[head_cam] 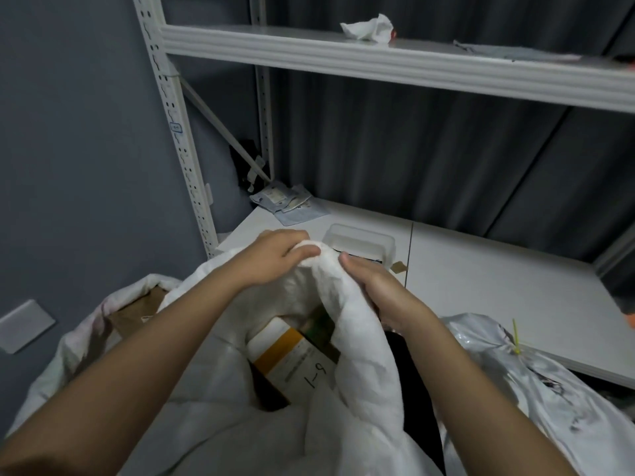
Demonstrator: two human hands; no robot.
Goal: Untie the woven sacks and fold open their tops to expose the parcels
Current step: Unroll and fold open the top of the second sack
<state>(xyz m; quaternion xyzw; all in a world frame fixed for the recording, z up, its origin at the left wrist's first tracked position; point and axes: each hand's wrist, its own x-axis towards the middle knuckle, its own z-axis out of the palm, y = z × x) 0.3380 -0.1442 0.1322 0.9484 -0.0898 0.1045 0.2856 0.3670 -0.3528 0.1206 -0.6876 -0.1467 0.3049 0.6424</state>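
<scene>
Two bare forearms reaching forward over a white woven sack (360, 341), both hands gripping its bunched top edge.

Left hand (275, 257) curled over the raised fold of fabric, fingers closed on it; right hand (378, 290) pinching the same fold from the other side, thumb up against the cloth. Sack mouth partly open below the hands, showing a parcel (292, 355) with an orange band and the handwritten mark "1-9". Second open sack (103, 314) at the left, brown cardboard inside. Grey plastic bag (515, 365) at the right, closed with a yellow tie (516, 338). White bench (481, 290) beyond, carrying a clear plastic tray (360, 240) and small packets (288, 204). Metal shelf (378, 60) above, crumpled white cloth (369, 27) on it.
</scene>
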